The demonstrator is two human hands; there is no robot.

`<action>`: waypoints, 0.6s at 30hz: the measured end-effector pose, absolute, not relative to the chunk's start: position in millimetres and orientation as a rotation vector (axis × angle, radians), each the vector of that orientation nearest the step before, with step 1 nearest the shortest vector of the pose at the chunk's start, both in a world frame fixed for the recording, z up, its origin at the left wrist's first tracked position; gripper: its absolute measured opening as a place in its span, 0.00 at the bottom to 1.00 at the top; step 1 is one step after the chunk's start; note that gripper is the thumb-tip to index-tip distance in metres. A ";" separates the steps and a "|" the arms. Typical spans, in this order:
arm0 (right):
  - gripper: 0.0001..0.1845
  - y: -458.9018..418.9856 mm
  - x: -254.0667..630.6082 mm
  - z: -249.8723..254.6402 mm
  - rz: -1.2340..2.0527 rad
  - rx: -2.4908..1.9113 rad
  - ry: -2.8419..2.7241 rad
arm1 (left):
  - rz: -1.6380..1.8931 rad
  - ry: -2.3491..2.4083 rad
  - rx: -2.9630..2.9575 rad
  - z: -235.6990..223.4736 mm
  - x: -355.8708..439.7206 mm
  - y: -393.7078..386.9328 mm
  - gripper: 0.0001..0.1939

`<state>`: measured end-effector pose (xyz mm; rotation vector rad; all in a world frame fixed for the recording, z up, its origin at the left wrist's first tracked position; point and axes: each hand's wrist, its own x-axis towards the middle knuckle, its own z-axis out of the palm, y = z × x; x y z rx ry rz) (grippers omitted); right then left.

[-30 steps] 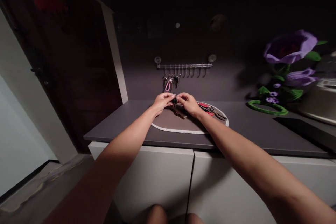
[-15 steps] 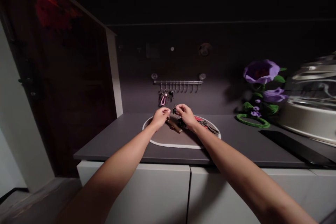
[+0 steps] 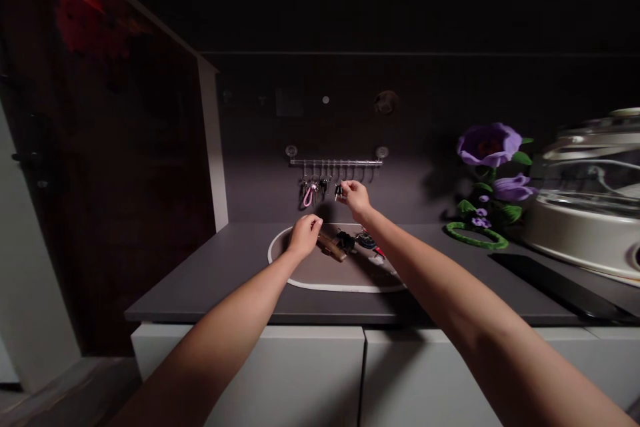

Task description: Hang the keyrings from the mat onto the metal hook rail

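My right hand (image 3: 356, 199) is raised just under the clear hook rail (image 3: 345, 163), its fingers pinched on a small bunch of keys (image 3: 339, 192) with dark heads. More keys (image 3: 323, 185) and a pink loop (image 3: 307, 197) hang from the hooks on the rail's left half. Over the left part of a white-rimmed oval mat (image 3: 345, 289), my left hand (image 3: 303, 238) has its fingers closed together. What it may hold is too small to make out. Beside it on the mat lie a brown elongated object (image 3: 334, 252) and a black tangled item (image 3: 345, 240).
Partly behind my right forearm are a dark round item (image 3: 367, 239) and a red piece (image 3: 379, 252). Purple felt flowers (image 3: 490, 145), a flat black slab (image 3: 560, 287) and a large cream appliance (image 3: 590, 233) occupy the counter's right side.
My right hand has risen with the keys from over the mat to the hooks, moving apart from my left hand. The left hand stays low over the mat.
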<state>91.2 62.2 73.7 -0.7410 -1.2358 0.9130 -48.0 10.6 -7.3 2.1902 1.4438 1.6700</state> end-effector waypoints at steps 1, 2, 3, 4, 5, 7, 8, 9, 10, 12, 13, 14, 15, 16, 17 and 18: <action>0.07 63.8 88.9 78.1 0.909 -0.756 -1.215 | 1.672 1.454 2.193 -7.8 -48.1 10.9 0.10; 0.06 65.5 86.6 82.1 0.904 -0.769 -1.197 | 1.674 1.463 2.192 -8.2 -48.2 11.3 0.10; 0.05 67.5 84.3 85.6 0.898 -0.781 -1.181 | 1.676 1.471 2.188 -8.6 -48.4 11.9 0.10; 0.05 69.8 82.0 88.6 0.892 -0.791 -1.166 | 1.680 1.477 2.183 -9.1 -48.5 12.6 0.10; 0.05 72.3 79.8 91.2 0.886 -0.799 -1.150 | 1.684 1.482 2.178 -9.5 -48.7 13.4 0.10; 0.06 78.2 75.8 94.9 0.874 -0.815 -1.120 | 1.689 1.488 2.173 -10.4 -49.2 15.4 0.10; 0.07 81.4 74.0 96.1 0.867 -0.824 -1.107 | 1.689 1.488 2.171 -10.8 -49.5 16.3 0.10; 0.07 84.7 72.4 96.9 0.859 -0.833 -1.095 | 1.688 1.487 2.169 -11.1 -49.8 17.0 0.11; 0.07 87.8 70.9 97.4 0.851 -0.841 -1.082 | 1.687 1.483 2.168 -11.3 -50.0 17.5 0.11; 0.07 93.6 68.3 97.3 0.839 -0.850 -1.057 | 1.686 1.479 2.168 -11.4 -50.2 17.7 0.11; 0.07 96.0 67.2 96.8 0.836 -0.852 -1.044 | 1.684 1.479 2.169 -11.4 -50.1 17.4 0.11; 0.07 98.1 66.2 96.2 0.834 -0.852 -1.033 | 1.683 1.480 2.168 -11.2 -50.0 17.1 0.10; 0.07 99.9 65.4 95.6 0.836 -0.852 -1.022 | 1.681 1.482 2.163 -11.0 -49.9 16.7 0.10; 0.07 101.3 64.7 94.9 0.839 -0.852 -1.015 | 1.680 1.482 2.156 -10.9 -49.8 16.3 0.10; 0.07 102.5 64.2 94.3 0.843 -0.851 -1.008 | 1.679 1.482 2.149 -10.8 -49.7 16.0 0.10; 0.07 103.4 63.9 93.8 0.845 -0.850 -1.003 | 1.678 1.483 2.145 -10.7 -49.7 15.9 0.10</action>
